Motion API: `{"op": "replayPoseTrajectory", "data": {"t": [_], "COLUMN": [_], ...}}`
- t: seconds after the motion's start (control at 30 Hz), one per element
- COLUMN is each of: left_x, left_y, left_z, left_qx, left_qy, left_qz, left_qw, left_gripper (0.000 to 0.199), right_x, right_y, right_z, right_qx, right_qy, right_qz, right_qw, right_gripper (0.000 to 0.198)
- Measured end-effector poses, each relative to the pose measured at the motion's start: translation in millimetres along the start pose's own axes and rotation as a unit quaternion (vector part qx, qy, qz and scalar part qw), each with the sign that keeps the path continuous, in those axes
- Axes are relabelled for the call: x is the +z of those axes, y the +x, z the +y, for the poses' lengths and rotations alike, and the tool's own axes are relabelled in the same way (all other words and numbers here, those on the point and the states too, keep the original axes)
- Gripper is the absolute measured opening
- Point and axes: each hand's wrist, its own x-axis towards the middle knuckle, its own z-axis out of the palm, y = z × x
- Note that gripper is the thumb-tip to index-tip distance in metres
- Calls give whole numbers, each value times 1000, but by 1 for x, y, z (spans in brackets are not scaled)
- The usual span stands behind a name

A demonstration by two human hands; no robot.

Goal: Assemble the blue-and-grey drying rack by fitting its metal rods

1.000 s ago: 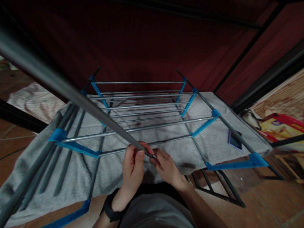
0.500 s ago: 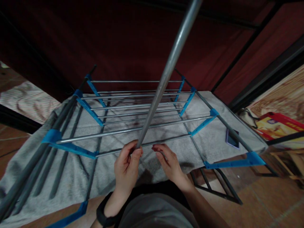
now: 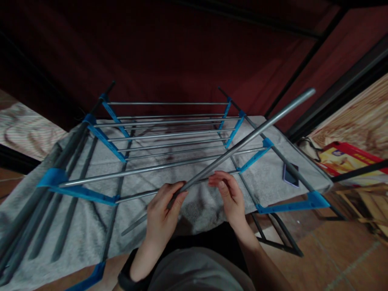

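Note:
My left hand is closed around a loose grey metal rod, which slants from lower left to upper right above the rack. Its lower end sticks out on the left of the hand. To the right, my right hand is apart from the rod, fingers slightly curled with nothing in them. In front of both hands lies a partly assembled rack of metal bars joined by blue plastic brackets. Between the two nearest right-hand brackets, no crossbar shows.
Several loose grey tubes lie at the left on a grey towel covering the surface. A phone rests at the right, near a red and yellow box. Dark red panels stand behind.
The rod has swung from steeply upright to a low slant, its far end down to the right. My right hand has moved right and opened somewhat. The view has shifted slightly.

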Motion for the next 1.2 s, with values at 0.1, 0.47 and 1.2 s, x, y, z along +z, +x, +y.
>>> {"op": "replayPoseTrajectory", "data": {"t": [0.1, 0.47, 1.2], "left_x": [0, -4, -10], "left_y": [-3, -16, -32], "left_z": [-6, -30, -54], "left_qx": [28, 71, 111], "left_qy": [24, 106, 230], "left_qz": [-22, -47, -90], "left_qw": [999, 991, 963], "left_gripper": [22, 23, 27], "right_x": [0, -1, -14], "right_y": [1, 5, 16], "right_z": [0, 5, 13], "right_qx": [5, 45, 130], "right_qy": [26, 84, 145], "right_qz": [7, 39, 84], "right_qw": [1000, 995, 977], "right_gripper": [25, 19, 24]}}
